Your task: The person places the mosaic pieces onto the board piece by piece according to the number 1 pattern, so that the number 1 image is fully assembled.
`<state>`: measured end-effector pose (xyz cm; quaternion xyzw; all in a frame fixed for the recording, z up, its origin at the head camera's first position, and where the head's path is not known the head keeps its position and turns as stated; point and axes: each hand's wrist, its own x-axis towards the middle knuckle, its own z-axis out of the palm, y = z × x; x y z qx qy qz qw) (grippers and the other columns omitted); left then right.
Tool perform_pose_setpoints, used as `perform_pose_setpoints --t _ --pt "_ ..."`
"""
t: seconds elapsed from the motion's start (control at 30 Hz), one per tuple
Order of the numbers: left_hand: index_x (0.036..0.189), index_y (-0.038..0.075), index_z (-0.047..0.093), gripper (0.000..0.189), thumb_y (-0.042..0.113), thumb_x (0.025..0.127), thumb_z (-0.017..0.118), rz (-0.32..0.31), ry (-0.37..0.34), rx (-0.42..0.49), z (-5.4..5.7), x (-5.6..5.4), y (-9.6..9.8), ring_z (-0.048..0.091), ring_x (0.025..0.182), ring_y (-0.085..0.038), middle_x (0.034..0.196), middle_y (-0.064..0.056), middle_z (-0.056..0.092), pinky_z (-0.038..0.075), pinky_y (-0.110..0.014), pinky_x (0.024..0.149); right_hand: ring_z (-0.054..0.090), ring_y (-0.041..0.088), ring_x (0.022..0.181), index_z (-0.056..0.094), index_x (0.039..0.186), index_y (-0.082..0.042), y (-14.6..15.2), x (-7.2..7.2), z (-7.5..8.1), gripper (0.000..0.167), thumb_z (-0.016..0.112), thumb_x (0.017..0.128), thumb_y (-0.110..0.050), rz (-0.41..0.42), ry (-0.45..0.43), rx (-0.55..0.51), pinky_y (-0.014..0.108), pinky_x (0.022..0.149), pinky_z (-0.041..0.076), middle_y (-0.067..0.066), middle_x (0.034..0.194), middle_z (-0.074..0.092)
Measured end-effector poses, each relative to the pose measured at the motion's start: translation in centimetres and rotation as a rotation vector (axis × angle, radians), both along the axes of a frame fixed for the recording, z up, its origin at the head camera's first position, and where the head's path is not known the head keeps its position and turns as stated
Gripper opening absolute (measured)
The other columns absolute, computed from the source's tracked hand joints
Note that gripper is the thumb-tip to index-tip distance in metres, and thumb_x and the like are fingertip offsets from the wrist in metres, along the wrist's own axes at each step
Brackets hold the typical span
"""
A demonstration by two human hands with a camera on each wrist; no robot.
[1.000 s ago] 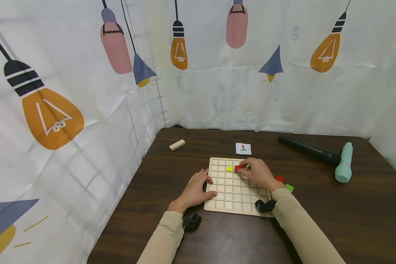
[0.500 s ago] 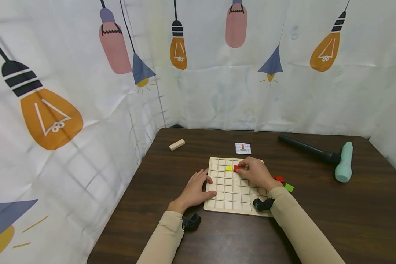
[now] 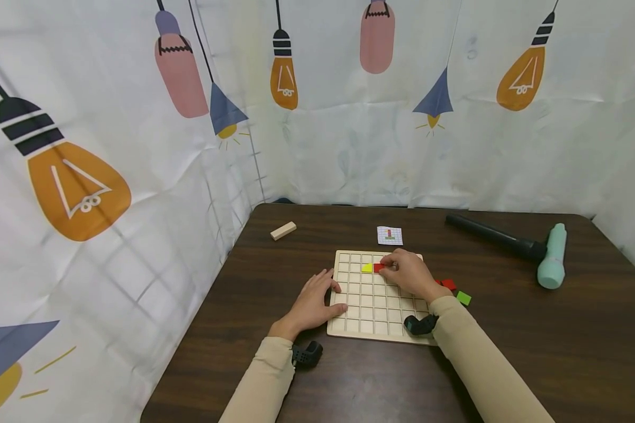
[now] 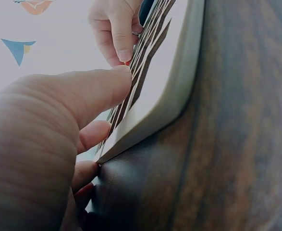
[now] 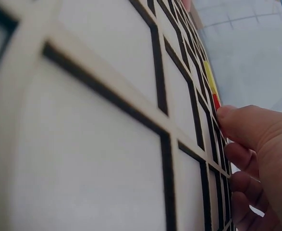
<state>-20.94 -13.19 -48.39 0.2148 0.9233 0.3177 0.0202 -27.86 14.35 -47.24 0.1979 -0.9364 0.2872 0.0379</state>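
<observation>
A pale wooden grid board [image 3: 360, 322] lies on the table. My left hand [image 3: 309, 302] rests along its left edge, thumb over the surface and fingers spread. In the left wrist view, that thumb [image 4: 97, 89] reaches over the board's edge. My right hand [image 3: 410, 273] is over the far part of the grid, thumb and fingertips pinching a small red tile [image 3: 378, 268]. Beside the red tile on its left is a yellow tile [image 3: 367, 268] with a slanted side. The right wrist view shows the right thumb [image 5: 241, 120] at the red tile's end; the fingers partly cover the tile.
Another red tile [image 3: 448, 284] and a green tile [image 3: 463, 298] lie right of the board, partly behind the right wrist. A small gridded pattern card [image 3: 389, 235] lies beyond the board. A wooden block [image 3: 283, 231] is back left; a black rod-like object [image 3: 494, 238] and mint-green bottle-shaped object [image 3: 552, 258], back right.
My right hand has shifted slightly left with the red tile, which now sits against the yellow one. The left hand stays in place.
</observation>
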Motion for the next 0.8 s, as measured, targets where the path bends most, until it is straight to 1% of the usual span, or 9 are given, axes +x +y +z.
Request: perform_pose_setpoints --t 0.23,0.33,0.4,0.57,0.7,0.8 --pt "0.104 0.018 0.057 0.03 0.041 0.088 0.069 0.003 -0.004 0.001 0.1 0.0 0.0 0.021 0.148 -0.026 0.157 -0.01 0.033 0.013 -0.05 0.12 0.057 0.017 0.082 0.072 0.115 -0.009 0.1 0.2 0.2 0.03 0.072 0.09 -0.025 0.013 -0.017 -0.03 0.036 0.073 0.051 0.003 0.102 0.065" --pt "0.103 0.019 0.057 0.03 0.042 0.088 0.069 0.007 -0.011 0.002 0.0 0.1 0.0 0.021 0.148 -0.026 0.157 -0.009 0.033 0.013 -0.05 0.12 0.056 0.017 0.081 0.071 0.117 -0.008 0.6 0.6 0.5 0.03 0.07 0.092 -0.025 0.003 -0.018 -0.046 0.034 0.071 0.05 0.004 0.103 0.064" --pt "0.103 0.019 0.057 0.03 0.042 0.088 0.069 0.008 -0.012 0.009 -0.1 0.0 0.0 0.02 0.148 -0.026 0.157 -0.009 0.033 0.013 -0.05 0.12 0.054 0.017 0.079 0.07 0.117 -0.007 1.0 1.0 1.0 0.029 0.068 0.093 -0.022 -0.01 -0.02 -0.05 0.033 0.068 0.048 0.004 0.104 0.064" --pt "0.102 0.018 0.057 0.03 0.041 0.088 0.069 0.011 -0.008 0.019 -0.1 0.0 -0.2 0.021 0.148 -0.026 0.156 -0.01 0.033 0.013 -0.05 0.119 0.051 0.02 0.079 0.069 0.12 -0.006 2.5 1.8 1.9 0.028 0.066 0.093 -0.013 -0.046 -0.017 -0.036 0.032 0.064 0.044 0.007 0.108 0.064" --pt "0.103 0.017 0.057 0.03 0.041 0.089 0.068 0.011 -0.001 0.011 -0.1 0.0 -0.1 0.021 0.148 -0.027 0.156 -0.011 0.033 0.013 -0.05 0.119 0.049 0.022 0.078 0.068 0.12 -0.005 4.3 2.3 1.7 0.03 0.061 0.092 -0.004 -0.085 0.007 -0.04 0.033 0.062 0.042 0.01 0.109 0.064" --pt "0.104 0.017 0.057 0.03 0.042 0.089 0.067 0.008 0.003 0.006 -0.1 0.0 0.0 0.021 0.148 -0.027 0.157 -0.011 0.032 0.013 -0.05 0.12 0.048 0.022 0.075 0.067 0.12 -0.004 5.7 2.7 1.2 0.034 0.057 0.088 0.003 -0.119 0.019 -0.039 0.033 0.06 0.041 0.013 0.11 0.063"
